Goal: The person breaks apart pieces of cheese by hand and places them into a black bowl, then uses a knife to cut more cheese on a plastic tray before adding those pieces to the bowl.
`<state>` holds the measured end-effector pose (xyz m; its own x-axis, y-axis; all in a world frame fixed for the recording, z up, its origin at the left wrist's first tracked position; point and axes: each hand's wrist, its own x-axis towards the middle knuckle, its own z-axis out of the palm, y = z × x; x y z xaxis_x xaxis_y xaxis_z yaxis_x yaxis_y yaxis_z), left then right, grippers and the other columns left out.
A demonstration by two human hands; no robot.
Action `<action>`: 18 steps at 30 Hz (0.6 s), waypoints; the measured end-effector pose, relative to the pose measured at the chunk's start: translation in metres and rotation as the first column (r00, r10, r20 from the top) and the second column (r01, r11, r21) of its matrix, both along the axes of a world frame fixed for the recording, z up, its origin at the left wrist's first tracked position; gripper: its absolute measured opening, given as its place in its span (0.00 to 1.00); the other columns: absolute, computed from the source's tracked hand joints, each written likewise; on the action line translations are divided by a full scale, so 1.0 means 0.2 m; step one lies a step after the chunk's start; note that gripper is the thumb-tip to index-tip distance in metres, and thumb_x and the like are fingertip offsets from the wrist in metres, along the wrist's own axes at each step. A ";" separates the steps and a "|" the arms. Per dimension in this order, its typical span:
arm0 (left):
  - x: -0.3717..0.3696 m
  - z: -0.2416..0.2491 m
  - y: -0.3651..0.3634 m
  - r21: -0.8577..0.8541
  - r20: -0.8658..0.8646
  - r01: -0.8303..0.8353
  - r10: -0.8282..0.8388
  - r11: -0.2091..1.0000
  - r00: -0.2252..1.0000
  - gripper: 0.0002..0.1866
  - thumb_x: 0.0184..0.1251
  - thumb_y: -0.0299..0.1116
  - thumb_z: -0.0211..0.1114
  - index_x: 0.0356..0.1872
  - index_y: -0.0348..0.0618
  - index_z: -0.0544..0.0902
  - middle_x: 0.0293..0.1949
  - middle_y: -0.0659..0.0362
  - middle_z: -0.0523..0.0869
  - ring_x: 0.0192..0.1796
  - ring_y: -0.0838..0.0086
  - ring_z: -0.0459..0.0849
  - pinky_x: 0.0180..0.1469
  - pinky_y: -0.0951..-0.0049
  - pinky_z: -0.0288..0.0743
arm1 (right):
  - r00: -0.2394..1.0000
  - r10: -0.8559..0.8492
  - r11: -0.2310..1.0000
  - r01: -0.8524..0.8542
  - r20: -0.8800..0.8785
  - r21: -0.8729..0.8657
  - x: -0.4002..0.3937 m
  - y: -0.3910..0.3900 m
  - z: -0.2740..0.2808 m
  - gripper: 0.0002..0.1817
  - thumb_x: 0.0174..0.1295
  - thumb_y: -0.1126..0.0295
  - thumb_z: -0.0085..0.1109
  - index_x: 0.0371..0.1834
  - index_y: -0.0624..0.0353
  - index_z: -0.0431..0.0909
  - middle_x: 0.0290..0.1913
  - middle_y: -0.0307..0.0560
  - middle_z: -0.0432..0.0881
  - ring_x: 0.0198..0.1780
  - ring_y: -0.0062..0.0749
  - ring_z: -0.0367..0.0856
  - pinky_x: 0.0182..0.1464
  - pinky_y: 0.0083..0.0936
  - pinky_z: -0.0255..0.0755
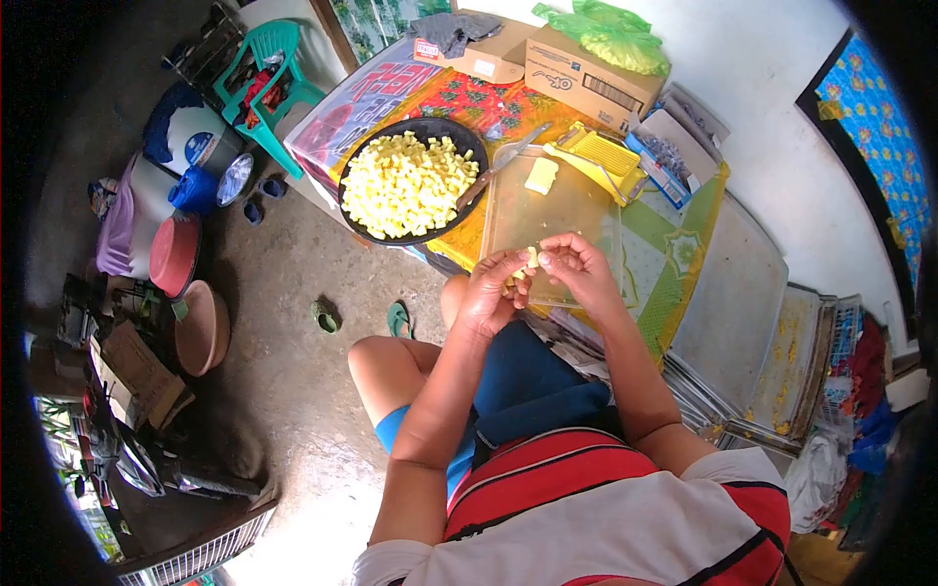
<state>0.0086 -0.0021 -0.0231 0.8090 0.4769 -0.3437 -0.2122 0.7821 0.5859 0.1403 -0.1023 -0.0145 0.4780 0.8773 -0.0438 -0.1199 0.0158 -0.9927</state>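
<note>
In front of my lap, over the near end of a translucent cutting board (508, 220), both hands meet at a small pale yellow piece (532, 258). My left hand (493, 293) is closed with fingers curled around more pale yellow bits. My right hand (583, 273) pinches at the same piece with thumb and fingertips. A larger pale yellow block (541, 176) lies on the board's far part. Left of the board, a round black tray (344, 195) is heaped with pale yellow cubes (405, 186). A knife (508, 161) rests with its handle over the tray's rim and its blade over the board.
A yellow slicer-like tool (596, 161) sits at the board's far right corner. Cardboard boxes (586, 83) and a green plastic bag (611, 37) stand at the back. Metal trays (728, 283) lean to the right. A green chair (269, 44) and basins (202, 327) are on the left.
</note>
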 end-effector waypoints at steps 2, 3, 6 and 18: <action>0.00 -0.01 0.07 0.057 -0.004 -0.044 0.044 0.997 0.999 0.07 0.59 0.33 0.66 0.32 0.43 0.78 0.25 0.62 0.79 0.20 0.80 0.74 0.16 0.82 0.64 | 0.999 -0.043 0.999 0.043 0.015 -0.001 0.02 0.00 -0.01 0.12 0.60 0.67 0.62 0.46 0.57 0.77 0.36 0.34 0.79 0.36 0.14 0.75 0.35 0.15 0.69; 0.00 -0.01 0.11 0.086 -0.004 -0.066 0.067 0.994 0.998 0.06 0.59 0.32 0.66 0.32 0.43 0.78 0.25 0.62 0.79 0.20 0.80 0.74 0.16 0.81 0.65 | 0.998 -0.063 0.998 0.063 0.024 -0.001 0.04 -0.01 -0.02 0.13 0.61 0.66 0.62 0.46 0.57 0.77 0.36 0.34 0.79 0.36 0.14 0.74 0.35 0.15 0.69; 0.01 0.05 0.28 0.382 -0.187 -0.147 0.232 0.912 0.955 0.08 0.59 0.34 0.67 0.30 0.41 0.79 0.20 0.63 0.78 0.16 0.82 0.71 0.15 0.82 0.63 | 0.992 -0.108 0.994 0.109 0.066 -0.010 0.11 -0.04 -0.05 0.13 0.60 0.65 0.63 0.46 0.57 0.77 0.36 0.34 0.79 0.35 0.14 0.74 0.34 0.14 0.69; 0.22 0.04 1.12 0.852 -0.253 0.511 0.763 -0.116 0.595 0.13 0.53 0.39 0.65 0.35 0.40 0.83 0.33 0.46 0.84 0.39 0.53 0.83 0.42 0.57 0.77 | 0.821 -0.157 0.972 0.226 0.550 -0.060 0.24 -0.12 -0.14 0.17 0.56 0.67 0.63 0.48 0.61 0.76 0.46 0.49 0.79 0.49 0.38 0.78 0.52 0.28 0.70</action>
<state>0.0533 0.2213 -0.0144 0.5117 0.7804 0.3594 0.6371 -0.6253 0.4507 0.1874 -0.1260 -0.0427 0.6133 0.7705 0.1734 0.4264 -0.1382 -0.8939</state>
